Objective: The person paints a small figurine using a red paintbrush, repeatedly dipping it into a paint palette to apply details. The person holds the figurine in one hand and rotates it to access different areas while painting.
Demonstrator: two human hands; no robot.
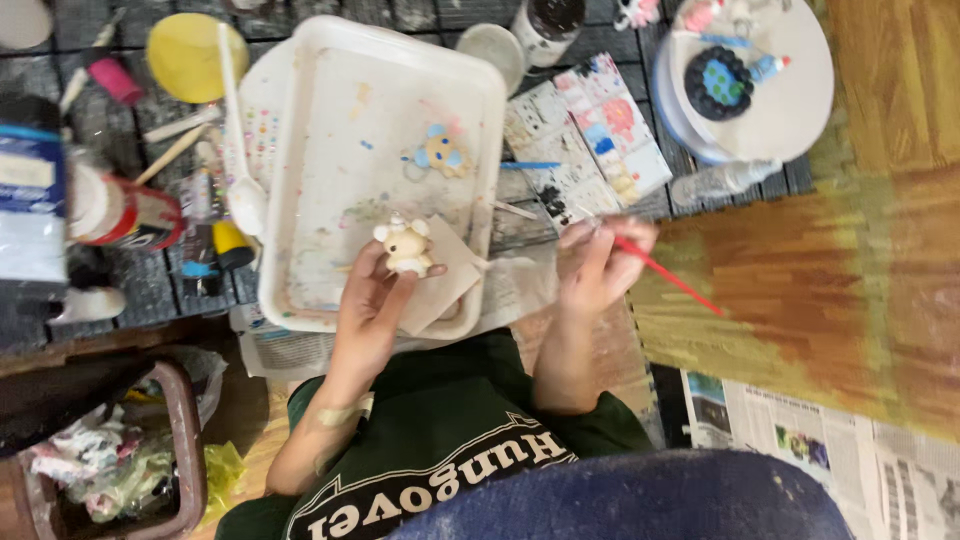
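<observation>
My left hand (368,305) holds a small cream animal figurine (405,247) upright over the near edge of a white paint-stained tray (330,120). A folded paper piece (452,275) lies under the figurine. My right hand (597,262) is shut on a thin red paintbrush (668,277), whose handle points down to the right. The brush tip is by my fingertips, near a paint-smeared white palette (590,130). A small blue and yellow figure (441,152) lies inside the tray.
A round white stand (800,90) at the top right carries a dark blue round piece (719,84). A clear bottle (726,180) lies below it. Paint jars (125,212), a white spoon (240,180) and a yellow lid (195,55) crowd the left. A bin (185,440) sits bottom left, newspaper (830,450) bottom right.
</observation>
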